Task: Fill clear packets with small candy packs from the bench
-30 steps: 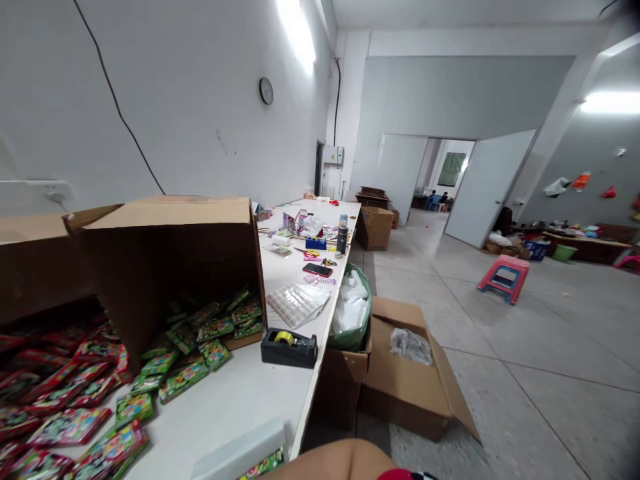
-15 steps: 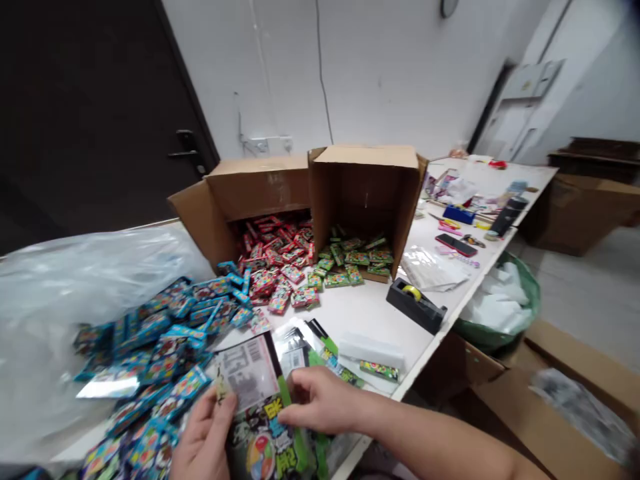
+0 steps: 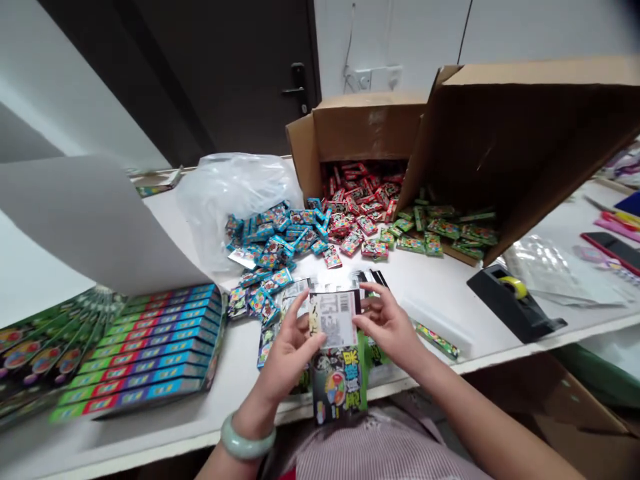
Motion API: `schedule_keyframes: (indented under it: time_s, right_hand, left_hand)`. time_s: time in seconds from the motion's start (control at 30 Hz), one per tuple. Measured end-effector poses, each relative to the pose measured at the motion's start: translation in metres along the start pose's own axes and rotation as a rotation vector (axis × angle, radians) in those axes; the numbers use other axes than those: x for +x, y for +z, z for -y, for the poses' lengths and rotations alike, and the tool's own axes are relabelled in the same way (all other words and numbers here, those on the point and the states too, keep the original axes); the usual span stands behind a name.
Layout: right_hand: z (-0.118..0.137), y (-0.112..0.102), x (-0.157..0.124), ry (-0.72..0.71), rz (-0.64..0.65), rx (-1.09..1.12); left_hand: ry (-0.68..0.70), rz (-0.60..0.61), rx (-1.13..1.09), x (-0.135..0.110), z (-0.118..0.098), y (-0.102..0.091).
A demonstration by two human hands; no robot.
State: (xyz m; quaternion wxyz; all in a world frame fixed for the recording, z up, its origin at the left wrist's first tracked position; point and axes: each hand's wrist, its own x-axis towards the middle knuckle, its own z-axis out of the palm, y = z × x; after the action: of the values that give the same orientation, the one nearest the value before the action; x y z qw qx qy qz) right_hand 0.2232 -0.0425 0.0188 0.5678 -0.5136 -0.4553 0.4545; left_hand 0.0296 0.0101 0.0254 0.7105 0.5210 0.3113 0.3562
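view has swung: a second ago it faced down the room with no hands in sight, and half a second ago it was coming round. now it sits squarely over both hands. judged: attention has settled on the packet [image 3: 339, 363], with handling under way.

left hand [image 3: 293, 350] – fingers curled behind, thumb across the front, gripping the packet's left edge. right hand [image 3: 387, 327] – fingertips pinching the right edge beside the white label. neither is released.

the packet is held upright between the hands, above the near edge of the worktop [image 3: 440, 290], with more flat packets lying under it.

beyond the hands: blue packs [image 3: 273, 237], then red packs [image 3: 357, 200] and green packs [image 3: 443, 227] spilling from tipped cardboard boxes [image 3: 525, 133]. right of the right hand is a tape dispenser [image 3: 515, 307]; left of the left hand are stacked flat boxes [image 3: 145, 347].
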Motion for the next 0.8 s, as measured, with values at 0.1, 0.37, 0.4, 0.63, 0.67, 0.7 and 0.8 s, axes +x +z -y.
schedule_keyframes:
  time_s: [0.1, 0.37, 0.4, 0.63, 0.67, 0.7, 0.8]
  right_hand:
    - [-0.001, 0.002, -0.009, 0.000, 0.089, -0.044]
    - [0.032, -0.008, 0.005, -0.160, 0.230, -0.413]
    - [0.035, -0.008, 0.007, -0.154, 0.219, -0.345]
    - [0.043, -0.005, 0.006, -0.031, 0.186, -0.162]
    - [0.045, -0.005, 0.005, -0.080, 0.207, -0.234]
    - [0.048, -0.006, 0.003, -0.124, 0.232, -0.295]
    - [0.055, -0.006, 0.003, -0.150, 0.279, -0.363]
  left_hand:
    - [-0.086, 0.093, 0.052, -0.009, -0.007, -0.008]
    - [0.126, -0.203, 0.414, -0.012, -0.020, 0.000]
    - [0.137, -0.219, 0.396, -0.012, -0.022, 0.002]
    - [0.117, -0.182, 0.307, -0.012, -0.032, 0.005]
    - [0.158, -0.178, 0.350, -0.012, -0.034, 0.006]
    - [0.196, -0.169, 0.375, -0.013, -0.035, 0.007]
    - [0.220, -0.148, 0.351, -0.011, -0.039, 0.011]
